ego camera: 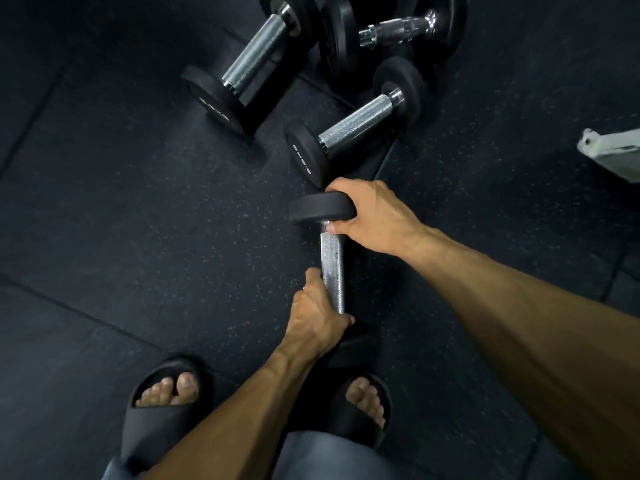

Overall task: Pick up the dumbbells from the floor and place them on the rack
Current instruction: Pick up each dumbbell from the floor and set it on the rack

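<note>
A black dumbbell with a knurled steel handle [332, 265] is held between both hands, pointing away from me. My left hand [317, 318] grips the near end of the handle, hiding most of the near head. My right hand [374, 216] wraps the far head from the right. Three more dumbbells lie on the floor beyond: a small one [356, 124] just past my right hand, a large one [252, 60] at the upper left, and one with a chrome handle [394, 31] at the top. No rack is in view.
Dark speckled rubber floor tiles [145, 209] cover the ground. My feet in black slides [166, 393] stand right under the held dumbbell. A pale grey object [613, 150] pokes in at the right edge.
</note>
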